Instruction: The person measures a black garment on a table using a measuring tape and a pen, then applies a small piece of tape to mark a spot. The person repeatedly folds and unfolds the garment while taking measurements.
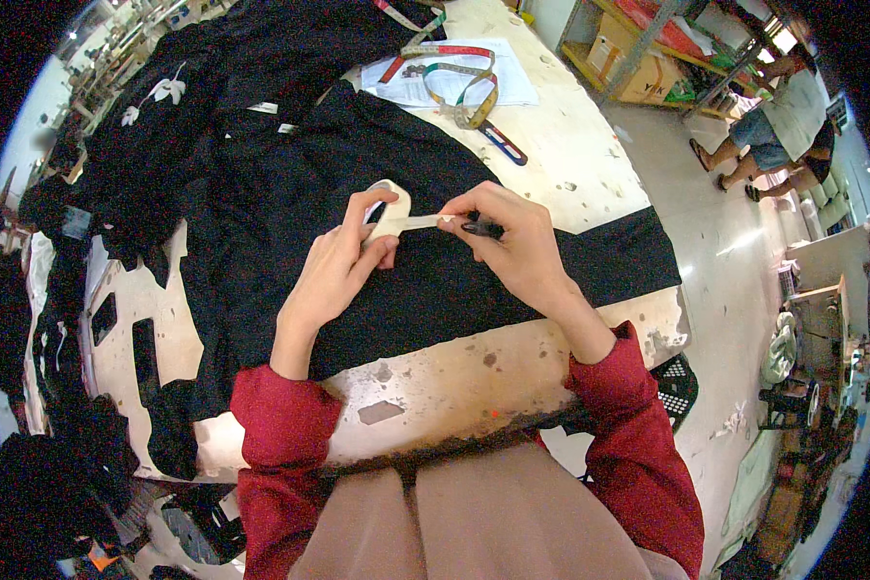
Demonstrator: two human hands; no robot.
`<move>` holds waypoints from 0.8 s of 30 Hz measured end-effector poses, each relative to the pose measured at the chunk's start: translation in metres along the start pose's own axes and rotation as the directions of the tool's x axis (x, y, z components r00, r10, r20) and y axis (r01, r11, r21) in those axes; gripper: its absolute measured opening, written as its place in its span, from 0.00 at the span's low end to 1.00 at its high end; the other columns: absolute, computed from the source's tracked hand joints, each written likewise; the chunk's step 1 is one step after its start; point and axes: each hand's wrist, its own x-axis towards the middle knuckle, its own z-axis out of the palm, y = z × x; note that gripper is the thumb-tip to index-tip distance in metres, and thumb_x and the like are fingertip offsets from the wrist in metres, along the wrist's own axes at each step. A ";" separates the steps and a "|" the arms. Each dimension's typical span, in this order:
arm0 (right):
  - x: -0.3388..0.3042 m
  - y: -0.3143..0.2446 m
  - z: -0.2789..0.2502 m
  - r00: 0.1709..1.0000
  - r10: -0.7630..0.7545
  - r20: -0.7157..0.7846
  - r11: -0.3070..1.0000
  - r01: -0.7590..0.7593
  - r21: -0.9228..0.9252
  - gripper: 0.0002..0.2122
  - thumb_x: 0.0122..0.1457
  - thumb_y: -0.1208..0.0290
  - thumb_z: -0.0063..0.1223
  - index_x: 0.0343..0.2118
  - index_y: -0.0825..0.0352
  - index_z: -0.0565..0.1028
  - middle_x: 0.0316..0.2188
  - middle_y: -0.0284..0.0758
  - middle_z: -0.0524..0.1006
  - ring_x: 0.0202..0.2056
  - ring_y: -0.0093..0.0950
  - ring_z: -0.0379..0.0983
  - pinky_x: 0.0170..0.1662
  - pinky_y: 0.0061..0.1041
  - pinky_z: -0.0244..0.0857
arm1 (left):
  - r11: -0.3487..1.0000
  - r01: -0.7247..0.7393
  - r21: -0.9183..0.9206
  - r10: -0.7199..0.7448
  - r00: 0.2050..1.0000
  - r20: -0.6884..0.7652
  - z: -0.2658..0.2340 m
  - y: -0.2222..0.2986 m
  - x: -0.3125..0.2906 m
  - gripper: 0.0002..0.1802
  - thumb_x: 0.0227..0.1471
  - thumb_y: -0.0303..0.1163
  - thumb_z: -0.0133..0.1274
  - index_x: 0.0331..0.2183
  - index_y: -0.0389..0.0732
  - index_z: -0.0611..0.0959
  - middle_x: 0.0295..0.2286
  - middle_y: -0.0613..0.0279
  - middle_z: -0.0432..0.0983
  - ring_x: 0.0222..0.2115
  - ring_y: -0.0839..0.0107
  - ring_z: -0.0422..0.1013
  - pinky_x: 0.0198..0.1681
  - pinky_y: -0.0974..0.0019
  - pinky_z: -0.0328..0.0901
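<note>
My left hand (327,263) is closed round a small roll of cream-white tape (396,205), thumb and fingers gripping its rim. A short strip of tape (421,222) runs from the roll to my right hand (520,242), which pinches the loose end between thumb and forefinger. A small black object (483,229) is also tucked in the right fingers; its kind is mostly hidden. Both hands are over black fabric (435,300), which is spread flat beneath them and bunched toward the left.
A coloured measuring tape (493,72) lies looped on white paper (520,82) beyond my hands, beside a blue-handled tool (505,143). The worn table (435,387) ends just before my body. Shelves with a cardboard box (638,72) and a person (773,121) are at far right.
</note>
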 end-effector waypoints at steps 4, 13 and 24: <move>0.002 0.002 0.001 0.991 0.136 -0.018 0.984 -0.133 0.123 0.05 0.57 0.74 0.59 0.34 0.68 0.77 0.28 0.30 0.76 0.23 0.18 0.70 0.26 0.19 0.63 | 0.993 0.094 0.065 -0.091 0.995 -0.048 0.001 0.001 0.000 0.07 0.62 0.35 0.44 0.39 0.44 0.72 0.15 0.61 0.71 0.17 0.61 0.73 0.23 0.60 0.64; 0.006 0.025 0.031 0.937 0.342 -0.074 0.699 -0.201 0.686 0.18 0.51 0.79 0.64 0.42 0.66 0.68 0.34 0.31 0.73 0.38 0.18 0.72 0.41 0.18 0.66 | 0.949 0.222 -0.224 -0.229 0.973 -0.008 0.020 0.032 -0.006 0.11 0.64 0.38 0.44 0.33 0.41 0.73 0.11 0.63 0.67 0.11 0.76 0.64 0.16 0.70 0.56; 0.002 0.014 0.027 0.851 0.521 0.061 0.566 -0.398 0.722 0.19 0.52 0.75 0.64 0.48 0.67 0.75 0.29 0.28 0.77 0.20 0.10 0.61 0.21 0.10 0.46 | 0.971 0.229 0.072 -0.203 0.943 -0.263 0.030 0.037 -0.009 0.08 0.60 0.38 0.48 0.37 0.46 0.76 0.19 0.51 0.75 0.20 0.51 0.75 0.22 0.55 0.67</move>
